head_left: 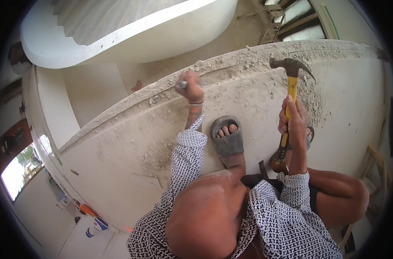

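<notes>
At the broken edge of the floor, my left hand (190, 87) is wrapped round a chisel (181, 85). Only its round grey metal end shows; the rest is hidden by the fist and the edge. To the right, my right hand (294, 118) grips a claw hammer (292, 84) by its yellow and black handle. The dark steel head is raised, apart from the chisel, above the rubble. Under both hands runs a curved, chipped ledge (231, 69) of rough mortar, strewn with crumbs and dust.
My foot in a grey slide sandal (228, 142) stands between my hands. Loose rubble (155, 155) lies on the pale floor (114, 172). Past the ledge are a lower level, a curved white wall (162, 39) and stairs (101, 17). A wooden chair-like frame (380, 168) stands at right.
</notes>
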Action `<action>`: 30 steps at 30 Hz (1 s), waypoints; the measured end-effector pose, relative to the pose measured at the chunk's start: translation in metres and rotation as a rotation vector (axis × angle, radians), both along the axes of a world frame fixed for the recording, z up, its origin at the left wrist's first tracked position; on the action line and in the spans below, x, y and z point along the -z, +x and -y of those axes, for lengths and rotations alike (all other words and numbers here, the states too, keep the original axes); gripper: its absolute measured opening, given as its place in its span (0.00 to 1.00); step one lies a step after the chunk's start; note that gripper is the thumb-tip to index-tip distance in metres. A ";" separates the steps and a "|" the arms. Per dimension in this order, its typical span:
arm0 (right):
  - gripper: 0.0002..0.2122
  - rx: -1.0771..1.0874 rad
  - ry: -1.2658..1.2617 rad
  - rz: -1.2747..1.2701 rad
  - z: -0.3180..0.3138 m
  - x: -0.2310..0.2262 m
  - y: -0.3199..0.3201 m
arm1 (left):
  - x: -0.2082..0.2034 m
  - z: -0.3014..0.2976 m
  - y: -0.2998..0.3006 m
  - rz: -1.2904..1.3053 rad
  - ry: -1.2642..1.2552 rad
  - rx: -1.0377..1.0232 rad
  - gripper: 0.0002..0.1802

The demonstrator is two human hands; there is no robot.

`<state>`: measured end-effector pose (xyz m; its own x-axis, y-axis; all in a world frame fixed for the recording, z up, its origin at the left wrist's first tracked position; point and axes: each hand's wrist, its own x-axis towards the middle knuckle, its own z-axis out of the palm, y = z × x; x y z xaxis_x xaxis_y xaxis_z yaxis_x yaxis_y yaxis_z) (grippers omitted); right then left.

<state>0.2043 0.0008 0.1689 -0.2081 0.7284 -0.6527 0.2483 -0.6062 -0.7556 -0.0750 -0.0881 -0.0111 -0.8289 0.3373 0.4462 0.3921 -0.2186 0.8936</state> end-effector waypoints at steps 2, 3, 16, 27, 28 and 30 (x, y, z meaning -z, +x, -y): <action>0.16 -0.024 -0.008 -0.001 0.001 0.000 -0.007 | 0.010 -0.015 0.013 -0.469 -0.277 0.082 0.09; 0.17 -0.027 -0.014 0.004 0.002 0.000 -0.008 | 0.003 -0.026 0.022 -0.392 -0.337 0.216 0.07; 0.17 -0.027 -0.266 -0.046 0.025 0.018 -0.033 | 0.001 -0.064 0.048 -0.445 -0.715 0.523 0.11; 0.17 -0.014 -0.310 -0.079 0.047 0.040 -0.044 | 0.000 -0.059 0.036 -0.401 -0.891 0.533 0.11; 0.17 0.025 -0.261 -0.107 0.043 0.040 -0.042 | -0.001 -0.059 0.034 -0.468 -0.794 0.555 0.10; 0.18 0.096 -0.170 -0.155 0.027 0.040 -0.029 | -0.004 -0.059 0.034 -0.588 -0.604 0.593 0.11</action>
<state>0.1750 -0.0257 0.1289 -0.2507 0.6325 -0.7329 0.0722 -0.7427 -0.6657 -0.0405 -0.0291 -0.0074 -0.1613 0.9235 0.3480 0.7782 -0.0978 0.6203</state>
